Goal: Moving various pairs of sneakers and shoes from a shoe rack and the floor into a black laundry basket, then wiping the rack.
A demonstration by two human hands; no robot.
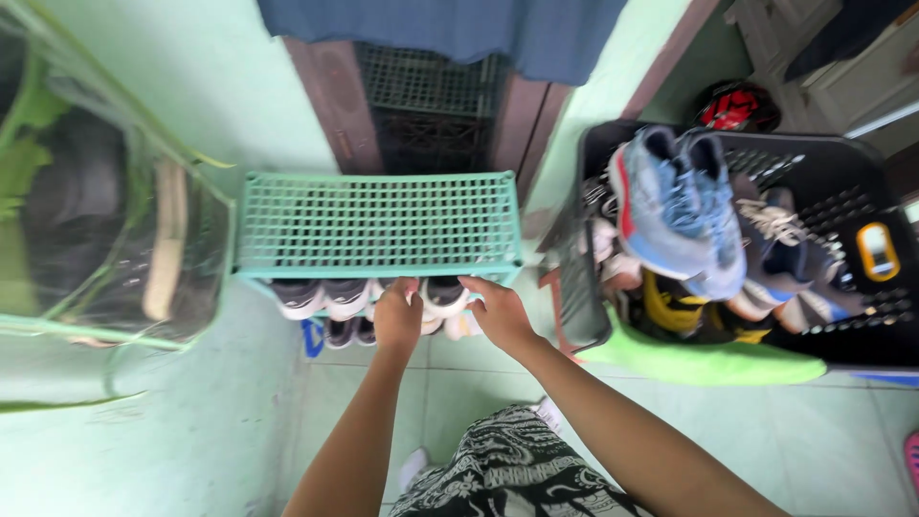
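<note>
A mint-green plastic shoe rack with a grid top [376, 222] stands against the pale green wall, its long axis running left to right across the view, square to the person. Straight ahead of both arms, under that top tier, a row of white and dark shoes [369, 299] sits with toes pointing out toward the person, so each shoe's long axis runs front to back, away from the hands. A lower row shows only as dark toes beneath.

To the right, a black slotted plastic basket heaped with shoes [842, 206] stands well apart from the hands, a pale blue sneaker with a red stripe [675, 211] lying on top and a bright green cloth [704, 364] draped at its near edge.

The white sneaker with a dark opening [442, 295] lies between the two hands, at the front edge of the shelf, right of centre. The left hand [398, 316] is curled narrow, at its left side, apparently touching the shoe next to it; whether it grips anything I cannot tell. The right hand [498, 311] reaches in from the right, fingers stretched flat and touching the sneaker's upper edge just below the rack's front lip. Both are about equally near.
</note>
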